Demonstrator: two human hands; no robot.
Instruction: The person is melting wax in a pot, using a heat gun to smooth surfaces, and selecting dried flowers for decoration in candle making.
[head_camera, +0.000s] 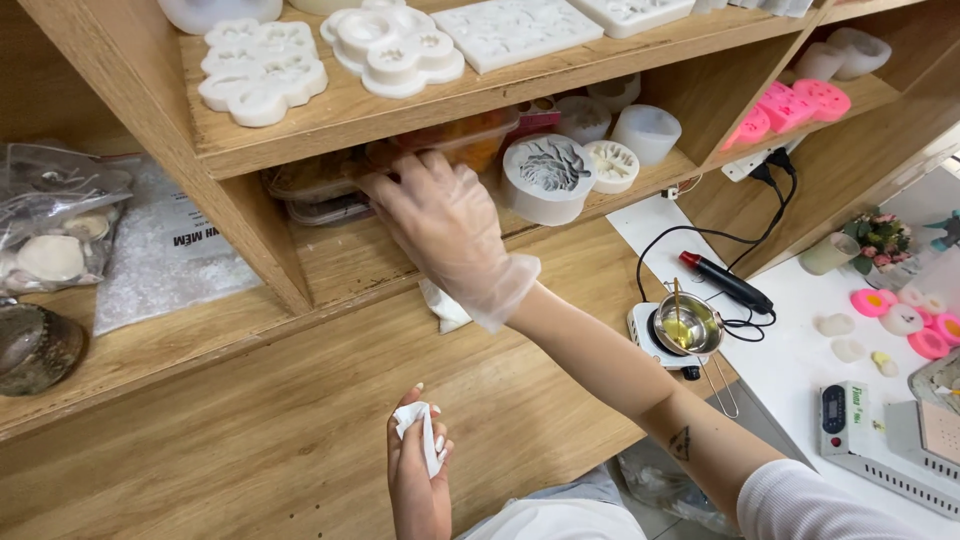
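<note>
My right hand (440, 225), in a thin clear glove, reaches into the middle shelf of a wooden rack. Its fingertips touch a stack of clear plastic boxes (320, 185). Just behind the fingers sits another clear box with orange contents (465, 135). A round white flower mould (548, 175) stands to the right of the hand. Low in the view, my bare left hand (415, 485) pinches a crumpled white tissue (418, 425). Another white tissue (445, 310) lies on the shelf board under my right wrist.
White silicone moulds (265, 70) cover the top shelf and pink moulds (790, 108) sit at the right. On the white table stand a small hot plate with a metal pot of yellow liquid (687, 325), a black heat tool (725, 282) and a scale (845, 415). Plastic bags (60, 220) lie at left.
</note>
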